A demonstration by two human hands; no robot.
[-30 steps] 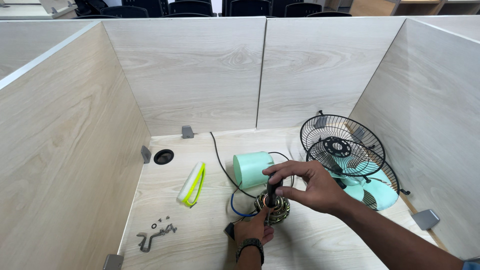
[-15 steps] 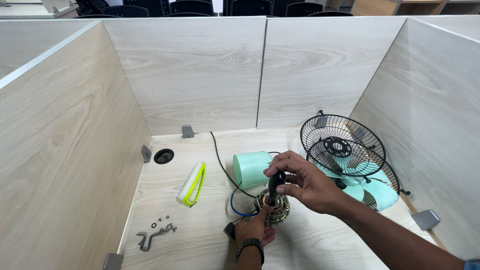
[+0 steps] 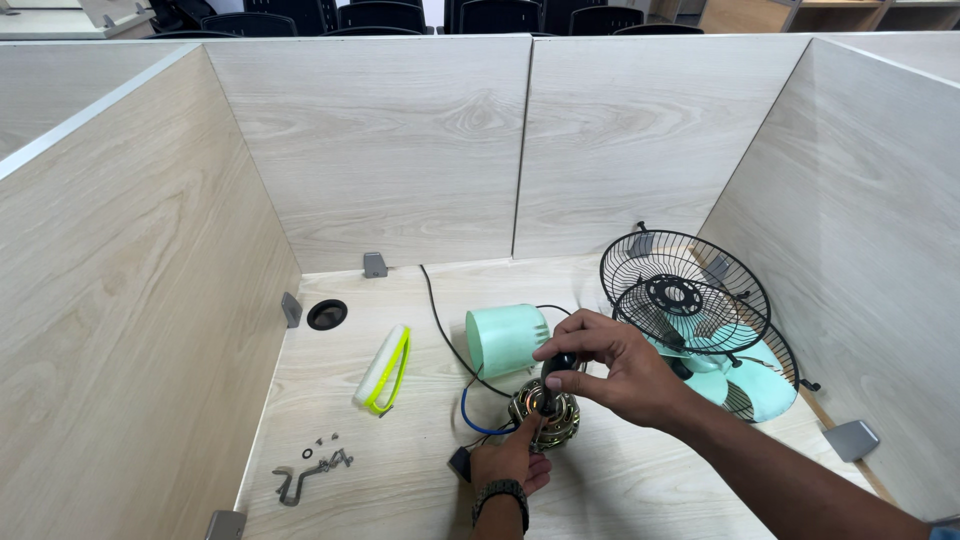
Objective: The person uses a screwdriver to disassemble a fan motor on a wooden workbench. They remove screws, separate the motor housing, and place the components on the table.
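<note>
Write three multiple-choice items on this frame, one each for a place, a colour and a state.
1. Where does the yellow-green and white tool lie?
A. left of the fan motor
B. on the fan grilles
C. by the right wall

2. What colour is the motor cover?
A. red
B. mint green
C. black

3. What is the right hand doing?
A. resting flat on the desk
B. pinching a dark screwdriver handle
C. lifting a grille

Answers: 1 A, it lies left of the fan motor; 2 B, pale green plastic; 3 B, fingers close on the screwdriver handle above the motor, which the left hand steadies.
</note>
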